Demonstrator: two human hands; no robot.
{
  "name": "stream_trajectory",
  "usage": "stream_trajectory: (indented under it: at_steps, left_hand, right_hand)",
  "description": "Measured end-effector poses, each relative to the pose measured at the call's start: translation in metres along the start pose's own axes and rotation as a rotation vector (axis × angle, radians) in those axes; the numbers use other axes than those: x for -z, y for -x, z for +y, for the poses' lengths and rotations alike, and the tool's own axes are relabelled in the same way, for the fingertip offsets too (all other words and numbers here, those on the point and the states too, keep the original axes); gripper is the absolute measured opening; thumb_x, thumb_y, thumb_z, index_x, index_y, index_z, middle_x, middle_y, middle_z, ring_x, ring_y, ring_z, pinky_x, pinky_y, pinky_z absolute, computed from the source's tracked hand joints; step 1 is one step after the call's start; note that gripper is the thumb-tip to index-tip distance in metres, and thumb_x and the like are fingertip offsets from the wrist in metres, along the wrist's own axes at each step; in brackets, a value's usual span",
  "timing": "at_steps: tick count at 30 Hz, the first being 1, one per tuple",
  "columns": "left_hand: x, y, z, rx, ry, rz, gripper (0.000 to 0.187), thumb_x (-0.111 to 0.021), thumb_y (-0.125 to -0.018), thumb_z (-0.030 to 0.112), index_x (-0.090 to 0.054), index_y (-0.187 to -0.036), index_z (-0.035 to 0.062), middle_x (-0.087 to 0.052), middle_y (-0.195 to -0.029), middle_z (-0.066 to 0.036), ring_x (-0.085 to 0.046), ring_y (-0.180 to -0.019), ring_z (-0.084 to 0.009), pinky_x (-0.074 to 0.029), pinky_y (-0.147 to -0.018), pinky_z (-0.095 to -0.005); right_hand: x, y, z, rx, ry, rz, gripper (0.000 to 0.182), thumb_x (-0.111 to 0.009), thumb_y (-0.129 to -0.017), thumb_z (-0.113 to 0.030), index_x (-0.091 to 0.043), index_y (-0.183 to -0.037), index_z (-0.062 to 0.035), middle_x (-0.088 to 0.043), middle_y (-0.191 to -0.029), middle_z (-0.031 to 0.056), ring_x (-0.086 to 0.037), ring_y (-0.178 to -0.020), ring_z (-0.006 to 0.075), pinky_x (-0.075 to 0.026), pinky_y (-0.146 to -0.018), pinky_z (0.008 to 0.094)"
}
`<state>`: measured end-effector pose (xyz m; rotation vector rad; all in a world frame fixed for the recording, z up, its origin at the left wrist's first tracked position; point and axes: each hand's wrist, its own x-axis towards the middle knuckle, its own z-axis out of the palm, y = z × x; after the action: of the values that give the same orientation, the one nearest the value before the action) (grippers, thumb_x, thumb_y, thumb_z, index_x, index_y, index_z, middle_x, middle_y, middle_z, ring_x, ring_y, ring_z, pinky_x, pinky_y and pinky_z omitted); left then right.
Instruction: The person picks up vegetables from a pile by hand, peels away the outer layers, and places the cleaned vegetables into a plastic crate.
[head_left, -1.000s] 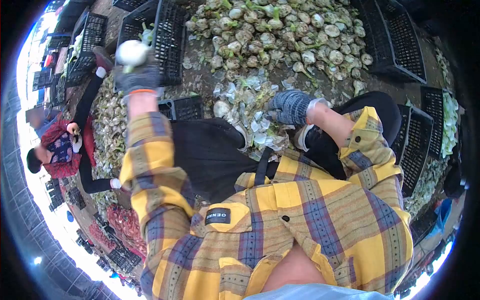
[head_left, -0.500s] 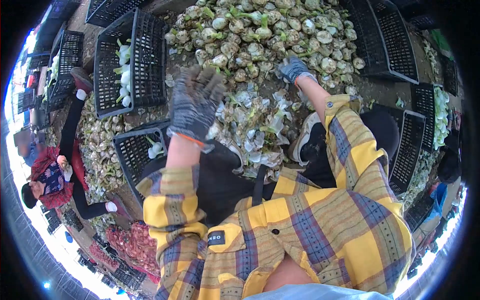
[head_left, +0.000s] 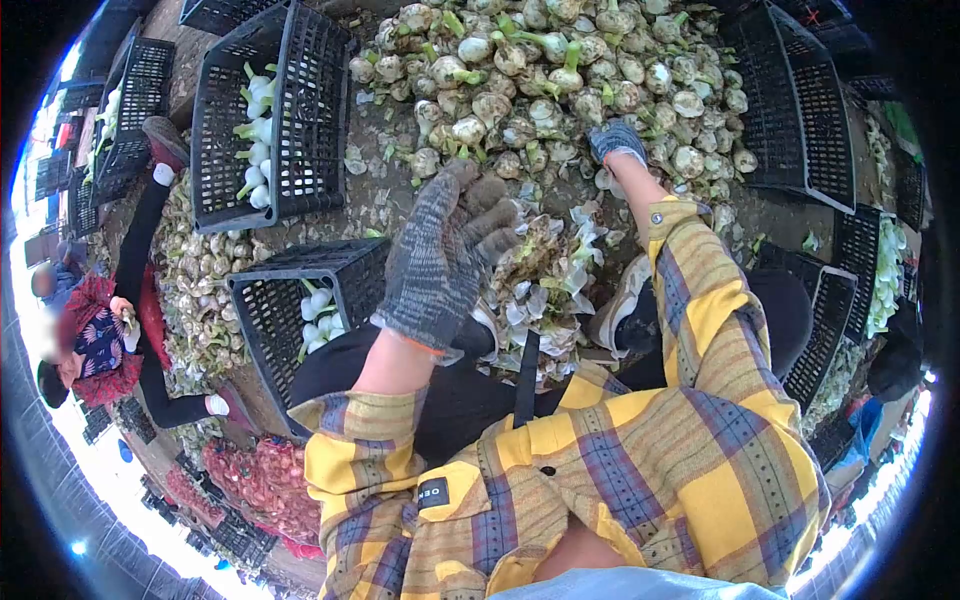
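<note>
Before me lies a large heap of soil-stained garlic bulbs (head_left: 520,85), many with short green stems. My right hand (head_left: 618,143), in a grey knit glove, is at the heap's near edge with its fingers curled. A pale garlic bulb (head_left: 604,181) shows under its palm, mostly hidden by the hand. My left hand (head_left: 450,255), in a dirty grey glove, hovers above the ground nearer to me. Its fingers are apart and slightly bent, with nothing in them. Between my feet lies a pile of peeled skins and leaf scraps (head_left: 550,265).
Black plastic crates (head_left: 310,120) with white peeled bulbs (head_left: 258,135) stand at the left; a smaller crate (head_left: 290,290) sits beside my left leg. More crates (head_left: 800,110) stand at the right. Another person (head_left: 105,335) sits at far left, near red net sacks (head_left: 265,485).
My left hand has moved right and towards me, turning its fingers over the scraps. My right hand stays at the heap's edge, its fingers more curled. The whole view has shifted slightly.
</note>
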<state>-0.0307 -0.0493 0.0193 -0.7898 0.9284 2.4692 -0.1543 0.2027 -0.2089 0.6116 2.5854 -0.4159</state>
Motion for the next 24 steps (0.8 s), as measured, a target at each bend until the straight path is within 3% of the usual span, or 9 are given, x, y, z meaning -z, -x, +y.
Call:
stream_trajectory:
  at_steps: [5, 8, 11, 13, 14, 18, 19, 21, 24]
  left_hand:
    - [0.005, -0.008, -0.007, -0.129, -0.257, 0.109, 0.035, -0.051, -0.084, 0.028, -0.048, -0.112, 0.0071, -0.057, -0.102, -0.010, -0.055, -0.093, -0.0220, -0.046, -0.076, -0.0360]
    - [0.016, -0.021, -0.015, -0.262, -0.491, 0.086, 0.042, -0.054, -0.082, 0.031, -0.044, -0.117, 0.0089, -0.054, -0.108, -0.007, -0.054, -0.094, -0.0183, -0.042, -0.081, -0.0366]
    - [0.009, -0.026, -0.021, -0.417, -0.754, 0.134, 0.046, -0.055, -0.081, 0.035, -0.041, -0.120, 0.0134, -0.050, -0.112, -0.007, -0.054, -0.092, -0.0183, -0.045, -0.079, -0.0369]
    - [-0.005, -0.019, -0.020, -0.157, -0.474, 0.046, 0.044, -0.053, -0.082, 0.039, -0.042, -0.118, 0.0159, -0.051, -0.109, -0.006, -0.056, -0.088, -0.0196, -0.050, -0.072, -0.0358]
    - [0.011, -0.037, -0.026, -0.258, -0.556, -0.143, 0.042, -0.050, -0.083, 0.041, -0.043, -0.116, 0.0158, -0.052, -0.106, -0.005, -0.057, -0.084, -0.0187, -0.053, -0.066, -0.0348]
    - [0.011, -0.039, -0.027, -0.315, -0.416, -0.214, 0.035, -0.045, -0.086, 0.039, -0.046, -0.113, 0.0162, -0.053, -0.103, -0.005, -0.057, -0.084, -0.0160, -0.051, -0.067, -0.0339]
    - [-0.004, -0.025, -0.025, -0.321, -0.415, -0.216, 0.035, -0.045, -0.086, 0.039, -0.046, -0.113, 0.0162, -0.053, -0.103, -0.005, -0.057, -0.084, -0.0160, -0.051, -0.067, -0.0339]
    - [-0.021, 0.002, -0.022, -0.367, -0.281, -0.038, 0.034, -0.042, -0.087, 0.037, -0.047, -0.113, 0.0144, -0.052, -0.105, -0.005, -0.056, -0.087, -0.0145, -0.049, -0.068, -0.0308]
    - [-0.011, -0.015, -0.019, -0.504, -0.425, -0.062, 0.035, -0.039, -0.089, 0.033, -0.045, -0.113, 0.0082, -0.050, -0.107, -0.007, -0.051, -0.095, -0.0147, -0.043, -0.080, -0.0293]
  right_hand:
    - [0.044, 0.028, -0.002, 0.279, 0.046, -0.082, 0.059, -0.045, -0.077, -0.048, -0.052, -0.111, -0.0008, -0.048, -0.117, 0.0195, -0.044, -0.111, 0.0321, -0.034, -0.094, 0.0349]
    - [0.098, 0.091, -0.024, 0.710, 0.043, -0.111, 0.052, -0.054, -0.075, -0.044, -0.054, -0.109, -0.0046, -0.057, -0.102, 0.0193, -0.054, -0.097, 0.0328, -0.041, -0.085, 0.0352]
    - [0.131, 0.140, -0.040, 0.879, 0.011, -0.166, 0.043, -0.057, -0.075, -0.036, -0.055, -0.106, -0.0066, -0.059, -0.095, 0.0187, -0.056, -0.089, 0.0332, -0.044, -0.080, 0.0351]
    - [0.160, 0.180, -0.047, 0.943, -0.016, -0.179, 0.039, -0.059, -0.076, -0.031, -0.054, -0.106, -0.0057, -0.059, -0.094, 0.0159, -0.057, -0.086, 0.0295, -0.045, -0.077, 0.0336]
    - [0.168, 0.194, -0.048, 1.005, -0.045, -0.204, 0.036, -0.060, -0.077, -0.025, -0.053, -0.106, -0.0047, -0.060, -0.093, 0.0131, -0.058, -0.083, 0.0257, -0.046, -0.074, 0.0321]
    - [0.159, 0.204, -0.037, 0.827, -0.729, -0.165, 0.038, -0.060, -0.079, -0.032, -0.053, -0.106, -0.0073, -0.058, -0.087, 0.0015, -0.056, -0.074, 0.0106, -0.047, -0.064, 0.0213]
    - [0.156, 0.204, -0.035, 0.833, -0.727, -0.162, 0.038, -0.060, -0.079, -0.032, -0.053, -0.106, -0.0073, -0.058, -0.087, 0.0015, -0.056, -0.074, 0.0106, -0.047, -0.064, 0.0213]
    - [0.150, 0.209, -0.039, 0.447, -0.980, -0.494, 0.039, -0.056, -0.080, -0.036, -0.053, -0.107, -0.0077, -0.058, -0.087, 0.0015, -0.055, -0.066, 0.0090, -0.046, -0.056, 0.0197]
    - [0.142, 0.221, -0.056, 0.457, -0.917, -0.434, 0.042, -0.056, -0.079, -0.040, -0.056, -0.098, -0.0026, -0.057, -0.067, 0.0023, -0.053, -0.053, 0.0115, -0.040, -0.047, 0.0252]
